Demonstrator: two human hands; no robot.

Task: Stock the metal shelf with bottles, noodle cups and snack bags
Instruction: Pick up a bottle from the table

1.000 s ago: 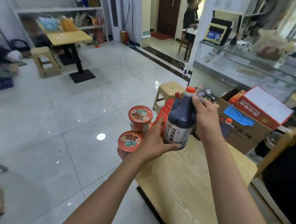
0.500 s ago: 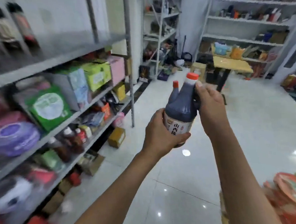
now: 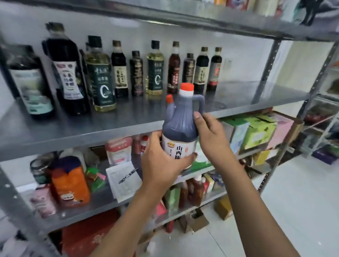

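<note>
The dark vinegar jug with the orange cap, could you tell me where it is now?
Head view, centre: the vinegar jug is held before the bottle shelf.

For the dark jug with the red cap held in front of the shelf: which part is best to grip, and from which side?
Probably the moulded loop handle on the jug, taken from its right side. The jug is upright, and the handle stands clear below the red cap. The left hand cups the labelled base; the right hand grips the shoulder below the handle.

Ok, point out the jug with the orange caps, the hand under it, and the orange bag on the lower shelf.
jug [image 3: 179, 125]: head view, on its dark ribbed body.
left hand [image 3: 159, 162]: head view, on the back of the hand.
orange bag [image 3: 70, 184]: head view, on its orange front.
</note>
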